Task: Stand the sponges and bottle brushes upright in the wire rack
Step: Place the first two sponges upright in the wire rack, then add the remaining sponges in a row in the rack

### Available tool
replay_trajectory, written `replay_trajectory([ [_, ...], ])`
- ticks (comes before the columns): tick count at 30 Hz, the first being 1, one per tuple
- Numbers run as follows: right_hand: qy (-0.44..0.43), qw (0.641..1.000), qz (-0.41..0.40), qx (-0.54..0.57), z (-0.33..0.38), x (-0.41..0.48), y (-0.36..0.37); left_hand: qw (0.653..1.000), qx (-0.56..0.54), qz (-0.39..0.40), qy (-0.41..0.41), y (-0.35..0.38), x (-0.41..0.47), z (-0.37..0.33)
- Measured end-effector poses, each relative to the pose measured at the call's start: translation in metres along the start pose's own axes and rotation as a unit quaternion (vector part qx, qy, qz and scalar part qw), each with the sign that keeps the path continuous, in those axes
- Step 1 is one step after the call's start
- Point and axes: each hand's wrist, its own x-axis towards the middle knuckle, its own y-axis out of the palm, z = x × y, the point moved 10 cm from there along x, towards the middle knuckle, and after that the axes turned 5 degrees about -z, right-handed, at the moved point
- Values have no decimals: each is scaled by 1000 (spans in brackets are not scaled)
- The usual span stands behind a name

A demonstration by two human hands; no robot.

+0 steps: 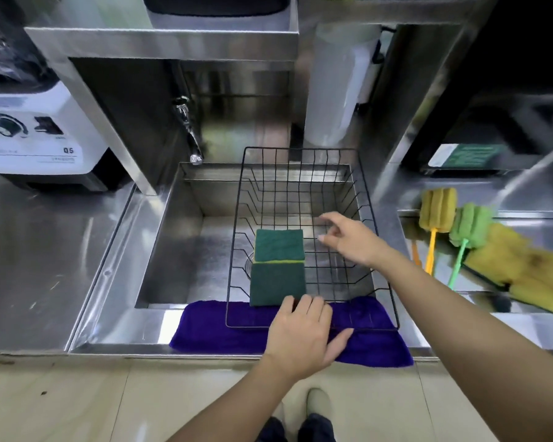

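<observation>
Sponges first: two green ones, the far sponge (279,245) and the near sponge (277,283), stand on edge one behind the other in the left part of the wire rack (300,186). The rack sits across the right side of the steel sink (179,237), its near edge out over a purple cloth (217,327) draped on the sink's front lip. Right half of the rack is open wire with plenty of room, and the left part of the sink is bare too.

Left hand (304,333) rests palm down on the rack's near rim and the cloth, fingertips touching the bottom of the near sponge, grip loose and not closed on anything. Right hand (348,239) hovers over the rack's open right side, fingers spread, holding nothing.

Off to the right, in a shallow steel tray (524,218) set in the table, a yellow bottle brush (436,215) and a green bottle brush (468,228) lie side by side, heads away from the person, next to a pile of yellow sponges (521,269). A white blender base (39,135) sits far left on the table.
</observation>
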Motion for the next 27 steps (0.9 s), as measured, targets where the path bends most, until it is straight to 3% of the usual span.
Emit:
replay_trajectory([
  [6,9,988,-152,33,-25,-32,-70,996,-24,91,13,19,19,-37],
  [10,75,964,-253,19,-68,-62,-113,992,-25,123,24,29,32,-59],
  [15,227,875,-407,-129,-142,-118,-159,991,-24,123,55,37,36,-71],
  [18,319,818,-469,-99,-182,-157,-172,990,-27,124,62,38,34,-72],
  [23,443,769,-460,-7,-249,-194,-164,989,-20,132,57,39,33,-72],
  [27,509,767,-386,64,-279,-204,-142,989,-15,132,63,39,33,-72],
])
